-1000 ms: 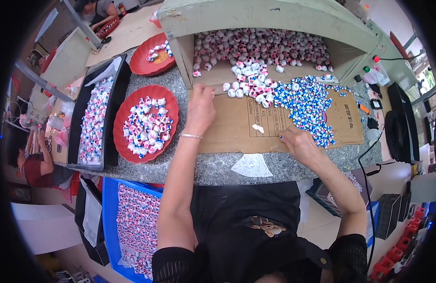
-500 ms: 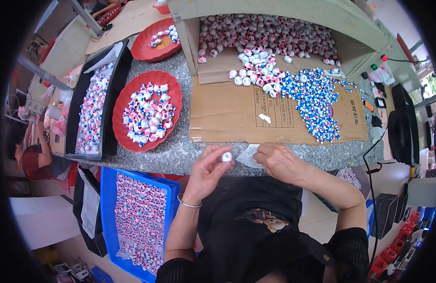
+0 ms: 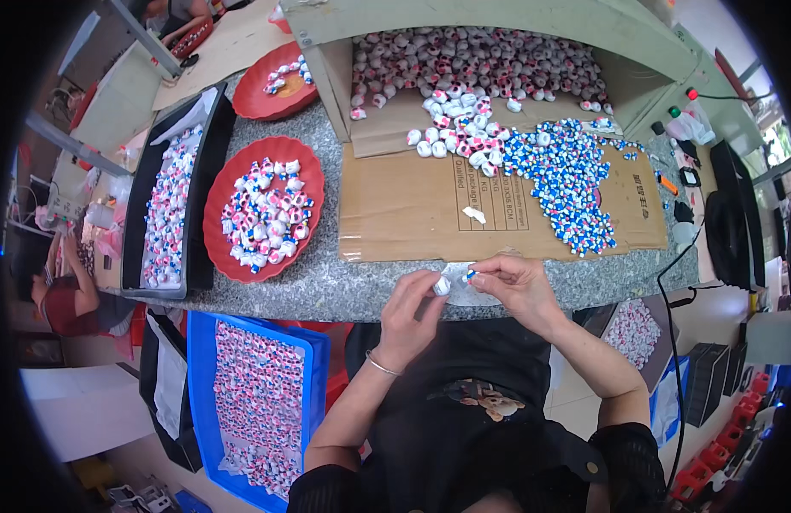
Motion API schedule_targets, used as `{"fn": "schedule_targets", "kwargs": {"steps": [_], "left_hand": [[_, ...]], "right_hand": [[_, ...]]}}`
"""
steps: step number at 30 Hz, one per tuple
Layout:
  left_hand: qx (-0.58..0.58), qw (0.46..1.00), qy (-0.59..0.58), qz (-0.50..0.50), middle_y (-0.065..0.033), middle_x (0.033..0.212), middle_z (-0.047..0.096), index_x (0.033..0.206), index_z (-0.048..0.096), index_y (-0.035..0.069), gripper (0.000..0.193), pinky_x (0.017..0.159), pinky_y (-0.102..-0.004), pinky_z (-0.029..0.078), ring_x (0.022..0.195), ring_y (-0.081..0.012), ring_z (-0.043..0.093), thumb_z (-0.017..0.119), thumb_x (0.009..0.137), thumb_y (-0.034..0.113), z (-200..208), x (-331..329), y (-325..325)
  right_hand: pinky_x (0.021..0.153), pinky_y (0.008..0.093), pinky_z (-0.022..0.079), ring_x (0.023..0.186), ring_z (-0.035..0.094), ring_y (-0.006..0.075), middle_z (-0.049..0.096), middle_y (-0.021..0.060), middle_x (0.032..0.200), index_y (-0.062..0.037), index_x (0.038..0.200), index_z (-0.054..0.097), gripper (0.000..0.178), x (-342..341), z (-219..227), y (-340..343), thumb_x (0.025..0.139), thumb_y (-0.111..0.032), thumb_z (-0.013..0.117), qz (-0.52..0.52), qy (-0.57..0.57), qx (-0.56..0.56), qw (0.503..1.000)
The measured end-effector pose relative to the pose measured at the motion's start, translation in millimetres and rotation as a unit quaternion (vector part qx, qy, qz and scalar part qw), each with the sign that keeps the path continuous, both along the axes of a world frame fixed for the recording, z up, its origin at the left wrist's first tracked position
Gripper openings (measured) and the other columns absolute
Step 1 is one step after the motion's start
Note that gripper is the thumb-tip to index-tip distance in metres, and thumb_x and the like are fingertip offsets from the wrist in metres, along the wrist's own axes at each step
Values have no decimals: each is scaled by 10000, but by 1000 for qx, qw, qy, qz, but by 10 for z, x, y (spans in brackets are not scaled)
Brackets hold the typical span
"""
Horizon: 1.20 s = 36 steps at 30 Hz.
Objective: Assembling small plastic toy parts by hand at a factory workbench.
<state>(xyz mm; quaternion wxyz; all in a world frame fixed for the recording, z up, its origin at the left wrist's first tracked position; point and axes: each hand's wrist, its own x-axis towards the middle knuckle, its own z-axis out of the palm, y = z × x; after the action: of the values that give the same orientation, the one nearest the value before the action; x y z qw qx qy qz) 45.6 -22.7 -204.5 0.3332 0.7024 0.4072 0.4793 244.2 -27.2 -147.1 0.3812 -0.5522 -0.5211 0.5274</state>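
Observation:
Between the thumb and fingers of my left hand [image 3: 410, 309] is a small white figurine head [image 3: 442, 285], held over the front edge of the granite worktop. My right hand [image 3: 517, 291] pinches a tiny blue, white and yellow figurine body [image 3: 471, 275] just right of the head; a small gap separates the two pieces. Under my hands lies a pale flat piece [image 3: 477, 296], partly covered. Beyond them, loose white heads [image 3: 430, 145] and a heap of small blue-and-white bodies [image 3: 569, 188] rest on a flattened cardboard sheet [image 3: 395, 214].
A red scalloped bowl [image 3: 214, 197] of joined figurines stands left, beside a black tray [image 3: 137, 231] of more. Below is a blue crate [image 3: 317, 359] full of them. A wooden shelf box [image 3: 498, 43] shelters piled heads. A black cable hangs at right. Other people sit at far left.
My left hand has moved right with the white head, toward my right hand. The right hand has turned and now shows the small body pinched in its fingers.

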Motion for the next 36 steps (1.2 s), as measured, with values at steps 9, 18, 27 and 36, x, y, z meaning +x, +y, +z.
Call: {"fn": "schedule_targets", "kwargs": {"steps": [9,18,27,36], "left_hand": [[-190,946,-92,-245,-110,1023,635,1223,620,-3,332,719,-281,542,826,-161,645,618,891,-18,296,-29,105],[-346,884,-146,-277,-58,891,618,1254,615,25,293,661,-232,491,717,-101,592,501,991,86,434,-110,213],[70,932,304,184,-164,1068,586,1127,586,-3,278,852,-398,477,969,-325,590,601,850,-5,715,-1313,799],[125,975,178,36,-155,974,603,974,650,11,165,811,-410,485,929,-331,595,660,810,26,610,9,1188]], "right_hand": [[624,281,512,706,657,151,686,64,815,-31,998,713,141,98,166,-111,860,-43,691,72,-61,162,982],[630,306,502,718,651,233,667,96,826,-72,1042,718,183,-23,150,-3,861,-81,687,102,-71,212,969],[742,404,534,863,651,343,653,165,968,-2,1005,671,168,754,-225,926,850,-10,608,-64,-338,320,883],[721,427,502,835,592,350,557,165,864,19,838,591,116,873,-295,1285,737,72,613,64,-476,341,808]]}}
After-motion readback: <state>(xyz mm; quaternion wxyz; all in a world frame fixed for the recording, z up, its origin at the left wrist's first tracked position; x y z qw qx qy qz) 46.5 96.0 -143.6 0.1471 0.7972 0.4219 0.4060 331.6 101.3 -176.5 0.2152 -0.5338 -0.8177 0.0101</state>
